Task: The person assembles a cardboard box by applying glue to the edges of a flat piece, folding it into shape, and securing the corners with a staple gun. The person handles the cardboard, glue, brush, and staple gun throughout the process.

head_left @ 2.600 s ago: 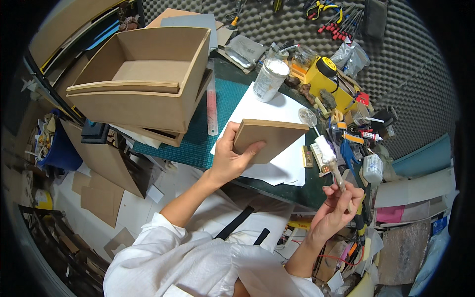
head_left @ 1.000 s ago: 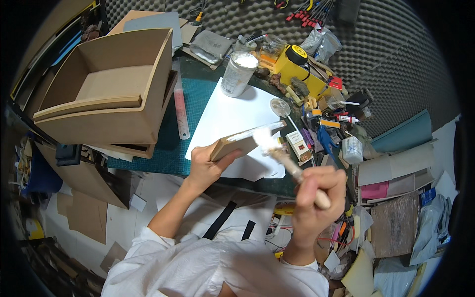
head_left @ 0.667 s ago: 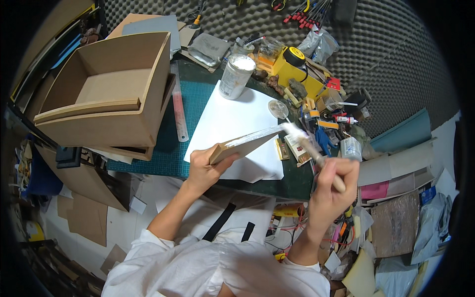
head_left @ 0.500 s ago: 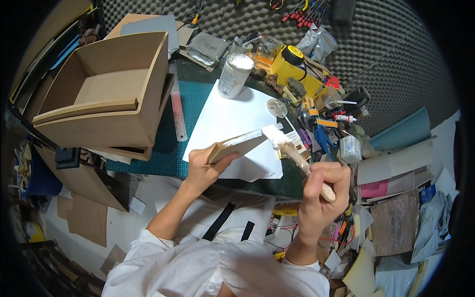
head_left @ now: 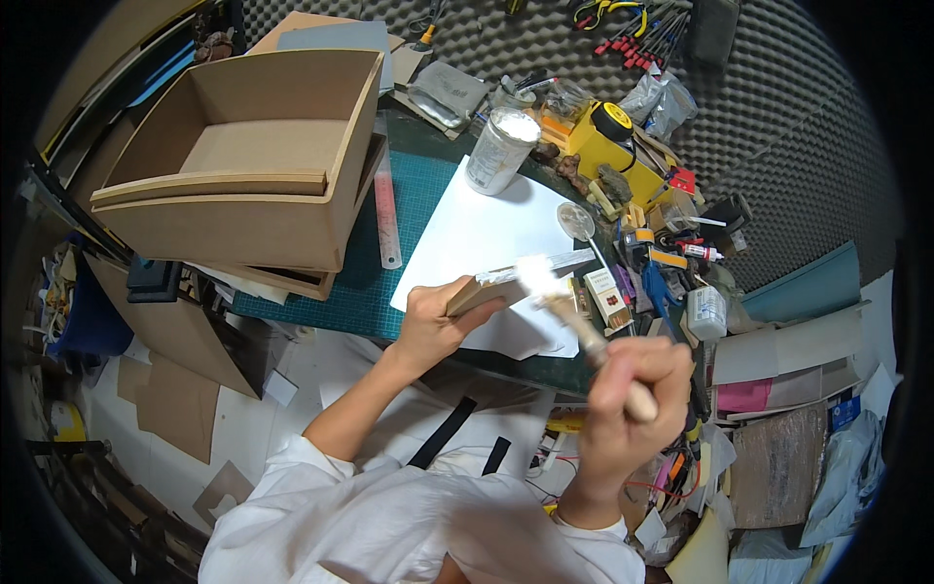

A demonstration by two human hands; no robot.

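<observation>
My left hand [head_left: 438, 316] is closed around one end of a thin brown board [head_left: 494, 290], tilted above the white paper [head_left: 443, 229]. White paint or glue coats the board's upper edge. My right hand [head_left: 637, 399] grips the wooden handle of a paintbrush [head_left: 584, 331]. Its bristles are loaded with white and lie at the board's coated edge; blur hides the exact contact. Behind them, an uncapped clear jar [head_left: 501, 151] with white stuff inside stands on the paper.
A large brown open box [head_left: 233, 224] fills the left of the green cutting mat [head_left: 345, 311]. Beside it lies a steel ruler [head_left: 387, 214]. A round lid with a stick [head_left: 576, 222], a small carton [head_left: 608, 297], a white bottle [head_left: 706, 311] and a yellow holder [head_left: 608, 146] crowd the right.
The brush has moved along the board's edge, from near its far end toward my left hand. The whole view has shifted, so the bench appears farther right.
</observation>
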